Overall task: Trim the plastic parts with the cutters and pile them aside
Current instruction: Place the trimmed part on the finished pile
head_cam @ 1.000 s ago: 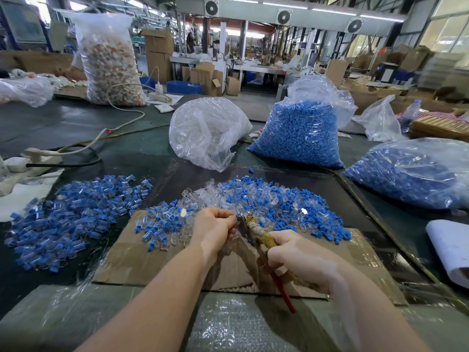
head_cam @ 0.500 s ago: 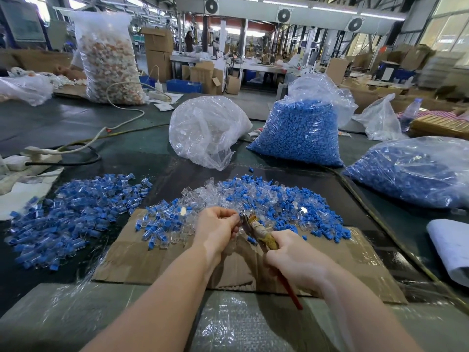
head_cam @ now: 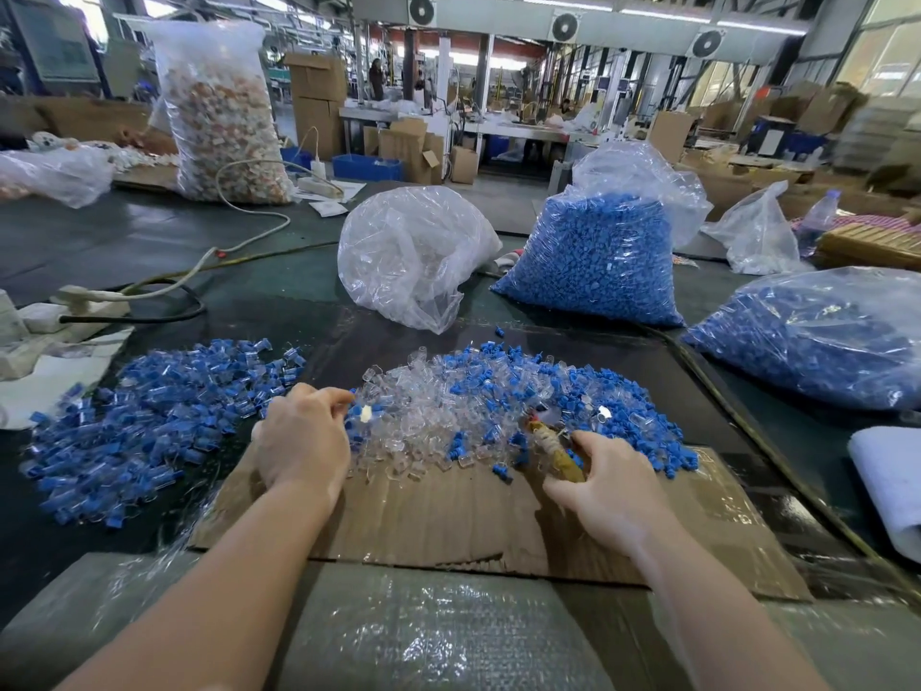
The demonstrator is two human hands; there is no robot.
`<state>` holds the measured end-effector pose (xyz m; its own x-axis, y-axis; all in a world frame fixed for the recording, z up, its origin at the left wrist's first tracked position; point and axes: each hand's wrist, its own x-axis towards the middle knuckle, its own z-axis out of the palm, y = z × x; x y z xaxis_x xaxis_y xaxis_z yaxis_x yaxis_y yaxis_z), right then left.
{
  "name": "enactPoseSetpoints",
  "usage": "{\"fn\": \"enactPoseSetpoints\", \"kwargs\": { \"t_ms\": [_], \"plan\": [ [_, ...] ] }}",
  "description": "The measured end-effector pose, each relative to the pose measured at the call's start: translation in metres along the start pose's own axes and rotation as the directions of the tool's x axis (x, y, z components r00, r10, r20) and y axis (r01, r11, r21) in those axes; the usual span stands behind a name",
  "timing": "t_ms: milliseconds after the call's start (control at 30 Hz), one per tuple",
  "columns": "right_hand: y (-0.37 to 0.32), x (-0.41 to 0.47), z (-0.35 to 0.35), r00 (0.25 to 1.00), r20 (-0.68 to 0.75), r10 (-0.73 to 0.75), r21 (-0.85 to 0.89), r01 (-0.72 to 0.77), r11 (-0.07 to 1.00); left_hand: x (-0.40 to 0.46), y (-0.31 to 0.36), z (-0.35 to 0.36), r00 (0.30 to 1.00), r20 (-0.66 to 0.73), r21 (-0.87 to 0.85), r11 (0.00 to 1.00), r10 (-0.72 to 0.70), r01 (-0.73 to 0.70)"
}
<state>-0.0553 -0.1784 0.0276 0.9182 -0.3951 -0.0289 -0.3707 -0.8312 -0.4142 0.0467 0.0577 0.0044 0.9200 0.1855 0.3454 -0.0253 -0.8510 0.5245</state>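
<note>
Between cuts, by the look of it. Left hand (head_cam: 304,441) down at the near-left edge of the middle heap (head_cam: 498,401), fingers curled, tips seemingly pinching a blue-and-clear part (head_cam: 360,413) — hard to say for sure, too small and blurred. Right hand (head_cam: 605,483) at the near-right edge of the same heap, fingers wrapped round the taped handles of the cutters (head_cam: 555,448), blades aimed up into the heap; open or closed, could not tell. Nothing seen between the blades.

Next move, as a guess: bring the pinched part across to the cutters, seat the stub in the blades, squeeze. Called for a firm two-finger pinch and a steady approach.

Finished pile (head_cam: 149,421) left of the heap, well apart from the right hand, just beside the left. Cardboard (head_cam: 448,521) under the heap's near side. Bag of blue caps (head_cam: 593,261) behind the heap, clear bag (head_cam: 408,251) beside it.
</note>
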Motion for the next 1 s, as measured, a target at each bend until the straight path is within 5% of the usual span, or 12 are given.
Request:
{"fn": "enactPoseSetpoints", "kwargs": {
  "t_ms": [167,367,633,733,833,1000],
  "plan": [
    [0.009,0.006,0.005,0.996,-0.087,-0.028,-0.227,0.008,0.974,-0.002,0.001,0.006,0.999,-0.021,0.046,0.998,0.044,-0.043],
    [0.018,0.015,0.008,0.988,-0.148,-0.04,-0.316,-0.008,0.949,-0.027,0.034,0.02,0.965,0.044,-0.314,0.921,0.258,-0.232],
    [0.016,0.016,0.015,0.982,-0.178,-0.055,-0.374,-0.016,0.927,-0.058,0.059,0.041,0.898,0.193,-0.393,0.87,0.395,-0.298],
    [0.006,0.007,0.023,0.927,-0.296,-0.229,-0.311,0.133,0.941,-0.061,0.059,0.043,0.894,0.161,-0.369,0.866,0.418,-0.338],
    [-0.006,-0.001,0.036,0.892,-0.259,-0.371,-0.231,0.316,0.92,-0.063,0.058,0.045,0.891,0.147,-0.341,0.867,0.43,-0.362],
    [-0.014,-0.003,0.054,0.888,-0.254,-0.382,-0.216,0.333,0.918,-0.064,0.056,0.047,0.892,0.162,-0.319,0.877,0.423,-0.358]
  ]
}}
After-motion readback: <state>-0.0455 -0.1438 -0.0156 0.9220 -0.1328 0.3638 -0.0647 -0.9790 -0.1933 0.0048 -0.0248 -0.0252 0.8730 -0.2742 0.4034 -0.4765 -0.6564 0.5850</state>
